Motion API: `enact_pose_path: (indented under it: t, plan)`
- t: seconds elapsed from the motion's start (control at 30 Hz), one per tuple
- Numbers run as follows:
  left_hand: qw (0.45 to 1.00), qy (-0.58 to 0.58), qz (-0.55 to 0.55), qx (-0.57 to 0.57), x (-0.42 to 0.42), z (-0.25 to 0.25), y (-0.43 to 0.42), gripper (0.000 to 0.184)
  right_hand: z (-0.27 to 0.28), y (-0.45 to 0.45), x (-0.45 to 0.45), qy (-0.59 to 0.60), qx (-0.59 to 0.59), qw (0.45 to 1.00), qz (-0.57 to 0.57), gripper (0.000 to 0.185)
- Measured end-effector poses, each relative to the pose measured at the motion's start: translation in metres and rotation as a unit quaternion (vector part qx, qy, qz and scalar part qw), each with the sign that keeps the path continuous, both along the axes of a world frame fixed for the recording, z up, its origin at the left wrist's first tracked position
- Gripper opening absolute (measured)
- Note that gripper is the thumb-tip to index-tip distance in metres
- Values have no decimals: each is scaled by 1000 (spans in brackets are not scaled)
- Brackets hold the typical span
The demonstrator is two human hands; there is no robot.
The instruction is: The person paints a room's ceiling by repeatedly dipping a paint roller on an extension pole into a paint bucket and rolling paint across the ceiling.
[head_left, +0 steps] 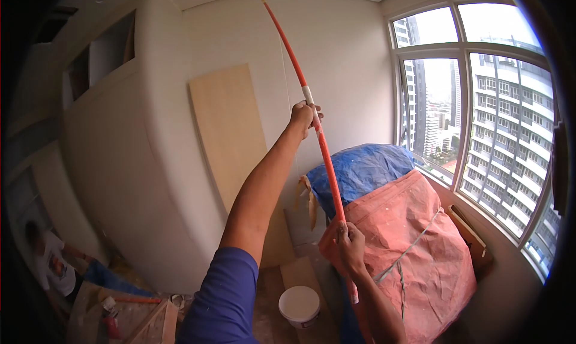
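A long red pole [328,158] rises at a slant through the middle of the head view, with a white band partway up. Its far tip reaches up to the wall's top edge by the ceiling, where a small pale piece shows; I cannot make out its kind. My left hand [305,116] is raised on an outstretched arm and wraps round the pole just below the white band. Lower down, my right hand [349,241] grips the same pole near its bottom end, in front of a red tarp [402,224].
A blue tarp [366,167] lies beside the red one, both over a bulky heap by the windows [465,74]. A wooden board [231,122] leans on the wall. On the floor stands a white bucket [299,302]. Another person [57,266] is at lower left, near a wooden bench [90,326].
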State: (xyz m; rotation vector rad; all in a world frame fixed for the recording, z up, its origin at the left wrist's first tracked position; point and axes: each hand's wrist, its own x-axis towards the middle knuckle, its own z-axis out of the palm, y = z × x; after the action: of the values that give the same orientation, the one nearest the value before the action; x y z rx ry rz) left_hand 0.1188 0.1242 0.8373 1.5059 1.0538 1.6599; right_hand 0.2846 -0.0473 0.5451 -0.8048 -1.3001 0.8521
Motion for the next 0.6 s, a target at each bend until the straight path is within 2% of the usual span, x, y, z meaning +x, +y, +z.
enact_pose_path:
  t: [0.13, 0.23, 0.3, 0.43, 0.6]
  plan:
    - [1000, 19, -11, 14, 6, 0, -11, 26, 14, -23, 8, 31, -7, 999, 20, 40]
    - [998, 38, -44, 14, 17, -13, -37, 26, -32, -20, 26, -18, 10, 1000, -17, 34]
    - [996, 59, -72, 15, 25, -31, -55, 25, -33, -55, 43, -38, -4, 999, -20, 34]
    - [987, 86, -133, 6, 48, -66, -112, 25, -79, -102, 76, -54, 4, 998, -42, 38]
    - [973, 99, -210, -11, 78, -112, -191, 37, -145, -173, 111, -56, 4, 997, -59, 44]
